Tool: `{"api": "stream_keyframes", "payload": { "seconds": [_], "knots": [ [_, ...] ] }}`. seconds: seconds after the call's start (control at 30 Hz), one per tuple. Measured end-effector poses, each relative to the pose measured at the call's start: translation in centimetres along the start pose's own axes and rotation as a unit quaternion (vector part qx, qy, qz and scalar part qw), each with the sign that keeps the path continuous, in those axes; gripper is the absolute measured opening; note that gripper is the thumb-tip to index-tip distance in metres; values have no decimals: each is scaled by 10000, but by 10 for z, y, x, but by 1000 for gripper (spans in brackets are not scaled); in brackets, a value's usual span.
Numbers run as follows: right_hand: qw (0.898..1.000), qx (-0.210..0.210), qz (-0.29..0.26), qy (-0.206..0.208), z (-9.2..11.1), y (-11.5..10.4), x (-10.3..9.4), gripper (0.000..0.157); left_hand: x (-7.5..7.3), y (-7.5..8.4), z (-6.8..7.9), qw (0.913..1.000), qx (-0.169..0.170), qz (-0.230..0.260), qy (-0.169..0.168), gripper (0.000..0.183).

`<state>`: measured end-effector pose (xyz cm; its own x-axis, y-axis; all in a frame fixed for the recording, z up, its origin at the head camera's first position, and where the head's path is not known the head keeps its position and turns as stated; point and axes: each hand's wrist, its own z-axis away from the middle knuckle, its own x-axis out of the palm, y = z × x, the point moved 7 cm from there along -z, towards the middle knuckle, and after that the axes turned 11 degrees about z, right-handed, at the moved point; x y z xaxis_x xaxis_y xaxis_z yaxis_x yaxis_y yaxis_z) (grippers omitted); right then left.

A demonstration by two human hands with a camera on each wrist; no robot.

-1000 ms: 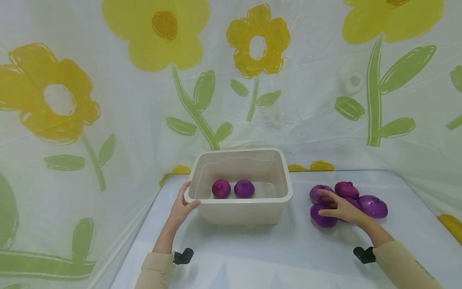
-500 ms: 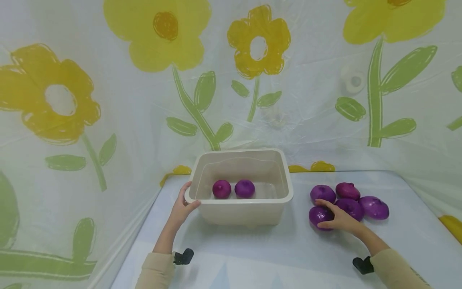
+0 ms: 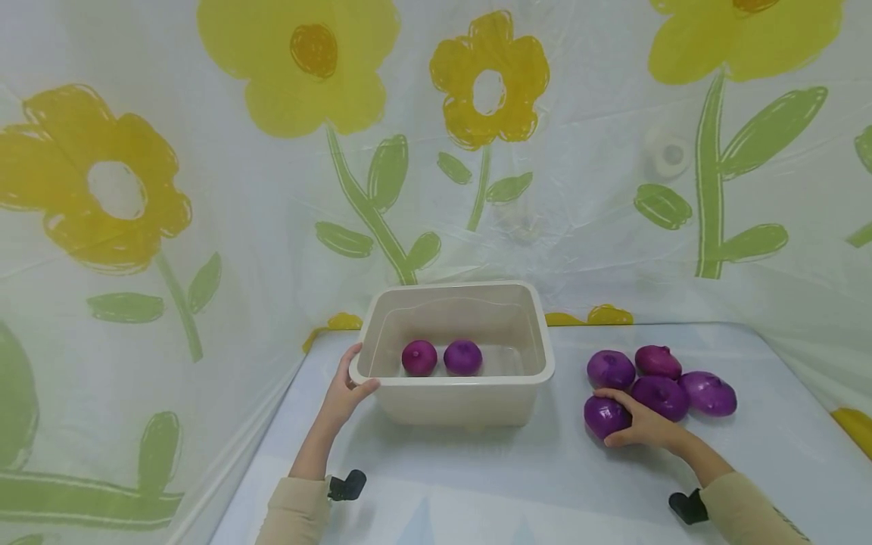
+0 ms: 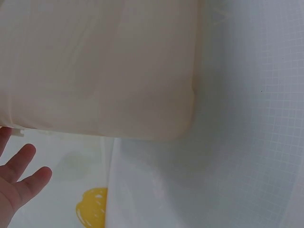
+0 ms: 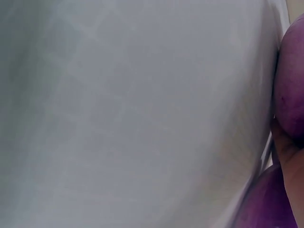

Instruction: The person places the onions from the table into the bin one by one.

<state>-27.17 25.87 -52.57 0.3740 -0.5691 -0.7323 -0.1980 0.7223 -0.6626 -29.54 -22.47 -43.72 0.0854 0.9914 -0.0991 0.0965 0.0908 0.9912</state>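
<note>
I noted two purple onions [image 3: 463, 357] inside the cream bin [image 3: 456, 403]; left hand [image 3: 344, 392] gripped its near-left corner. Right hand [image 3: 639, 425] grasped the nearest onion [image 3: 602, 416] of five clustered right of the bin.

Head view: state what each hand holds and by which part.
Right hand: a purple onion, gripped round its right side. Left hand: the bin, held at its near left rim corner.

left hand [image 3: 345, 393] points forward, fingers [image 4: 32, 185] straight and spread; right hand [image 3: 643, 425] angles inward, thumb [image 3: 620, 437] and fingers curved in a grip.
</note>
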Motion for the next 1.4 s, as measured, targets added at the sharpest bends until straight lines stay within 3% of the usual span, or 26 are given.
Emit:
{"api": "stream_keyframes", "payload": {
  "seconds": [0.6,1.2,1.4],
  "knots": [
    [9992,79,388,66,-5,-8,-13,75,-2,-3,0,10000,0,26,35,75],
    [9952,-179,957,139,-13,-33,-56,73,-1,-4,-1,9999,-84,68,10,75],
    [9945,42,1040,91,-17,-45,-72,78,-1,-5,0,9997,-207,110,20,78]
  ]
}}
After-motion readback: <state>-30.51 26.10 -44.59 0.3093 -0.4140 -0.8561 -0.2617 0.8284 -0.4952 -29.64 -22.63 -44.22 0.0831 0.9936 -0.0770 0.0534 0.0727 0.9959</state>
